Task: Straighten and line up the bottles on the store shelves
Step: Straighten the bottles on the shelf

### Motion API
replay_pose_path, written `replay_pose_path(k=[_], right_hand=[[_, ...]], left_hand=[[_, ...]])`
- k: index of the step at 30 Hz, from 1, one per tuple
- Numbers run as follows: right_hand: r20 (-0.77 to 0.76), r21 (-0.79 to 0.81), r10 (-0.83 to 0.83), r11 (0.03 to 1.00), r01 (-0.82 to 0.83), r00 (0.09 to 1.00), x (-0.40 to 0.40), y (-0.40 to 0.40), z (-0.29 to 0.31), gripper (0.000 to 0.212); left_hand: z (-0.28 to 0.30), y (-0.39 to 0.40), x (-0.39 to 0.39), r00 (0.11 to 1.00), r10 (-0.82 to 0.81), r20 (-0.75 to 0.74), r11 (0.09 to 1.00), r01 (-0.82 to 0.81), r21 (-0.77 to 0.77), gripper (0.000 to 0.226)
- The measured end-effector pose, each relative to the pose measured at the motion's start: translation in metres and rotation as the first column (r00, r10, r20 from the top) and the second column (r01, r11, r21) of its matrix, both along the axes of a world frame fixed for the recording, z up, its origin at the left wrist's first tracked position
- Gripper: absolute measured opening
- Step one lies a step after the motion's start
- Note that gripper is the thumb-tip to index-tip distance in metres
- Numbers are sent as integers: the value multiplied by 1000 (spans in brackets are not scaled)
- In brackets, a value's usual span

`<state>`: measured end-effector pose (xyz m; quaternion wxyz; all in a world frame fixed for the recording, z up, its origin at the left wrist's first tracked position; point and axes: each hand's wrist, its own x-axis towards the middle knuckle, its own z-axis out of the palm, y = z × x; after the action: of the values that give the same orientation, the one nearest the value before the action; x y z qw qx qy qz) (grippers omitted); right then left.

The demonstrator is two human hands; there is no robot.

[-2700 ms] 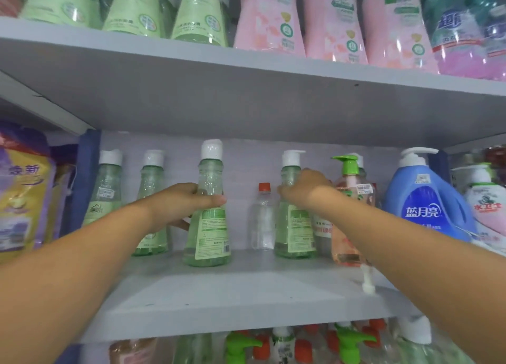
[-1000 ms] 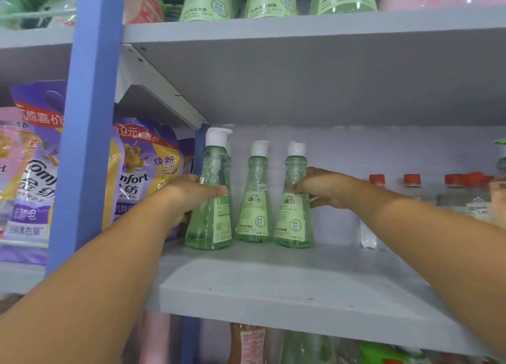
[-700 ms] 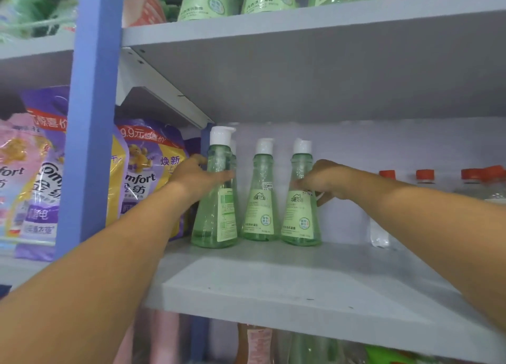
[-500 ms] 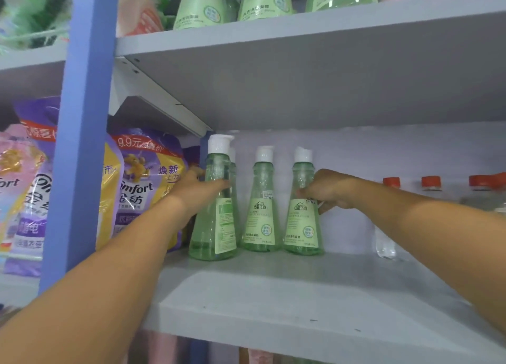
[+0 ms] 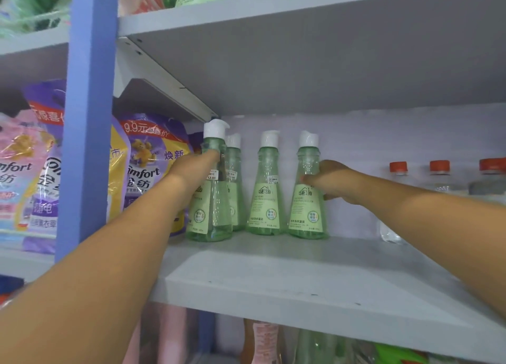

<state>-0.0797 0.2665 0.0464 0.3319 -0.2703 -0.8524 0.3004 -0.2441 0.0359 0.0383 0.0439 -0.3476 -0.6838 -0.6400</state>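
Several green cone-shaped bottles with white caps stand upright at the back left of a grey shelf (image 5: 273, 276). My left hand (image 5: 191, 172) grips the neck of the leftmost front bottle (image 5: 209, 207), whose label faces forward. Another green bottle (image 5: 235, 188) stands right behind it, half hidden. A third bottle (image 5: 265, 194) stands free in the middle. My right hand (image 5: 328, 180) holds the rightmost green bottle (image 5: 306, 207) from its right side, thumb across the front.
A blue upright post (image 5: 87, 117) bounds the shelf on the left, with purple and pink softener bags (image 5: 147, 166) behind it. Clear bottles with red caps (image 5: 397, 183) stand at the back right. Above and below are shelves with more bottles.
The leftmost bottle has turned under my left hand, its front label now facing forward instead of sideways. My right hand stays on the rightmost green bottle.
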Motion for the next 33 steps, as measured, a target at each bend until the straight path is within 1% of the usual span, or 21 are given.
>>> replay_pose_path(k=[2,4,5,8,9,12,14,18,22,26,28,31,33], right_hand=[[24,-17,6,1000,-6,1000,2,-1,-1,33],[30,-14,-9,1000,9,1000,4,-4,-3,35],[22,-10,-15,1000,15,1000,4,-5,-4,33],[-1,13,-20,1000,20,1000,3,-7,-7,24],[-4,21,-24,999,24,1000,3,-7,-7,23],[-7,26,-24,999,25,1000,5,-9,-6,17],[-12,14,-22,1000,22,1000,5,-10,-6,16],[-18,9,-22,1000,22,1000,4,-11,-8,17],[0,13,-22,1000,22,1000,3,-10,-6,19],[26,-21,5,1000,-5,1000,5,-10,-4,22],[25,-38,28,999,-27,999,6,-10,-5,20],[-1,-43,27,999,-27,1000,7,-10,-8,11],[-4,-43,14,999,-14,1000,6,-10,-8,8]], left_hand=[[2,-1,-1,1000,-9,17,1000,10,-17,18],[1,-2,-2,999,-41,-13,998,41,-40,13],[1,-1,-3,998,-60,-22,997,58,-54,15],[1,0,-3,996,-90,9,994,90,-54,36],[1,1,-3,997,-82,6,996,82,-43,38],[-1,3,-3,999,-36,-26,999,36,28,28],[-2,3,-3,1000,-13,-20,997,14,82,23],[-5,1,-7,1000,-1,-9,996,2,94,15],[-6,-1,-7,1000,-18,-3,997,18,78,41],[-7,-3,-7,999,-29,26,996,26,89,41],[-7,-3,-6,998,-44,46,994,39,106,43],[-9,-1,-5,997,-54,55,991,46,127,55],[-11,3,-10,998,-32,45,991,26,130,60]])
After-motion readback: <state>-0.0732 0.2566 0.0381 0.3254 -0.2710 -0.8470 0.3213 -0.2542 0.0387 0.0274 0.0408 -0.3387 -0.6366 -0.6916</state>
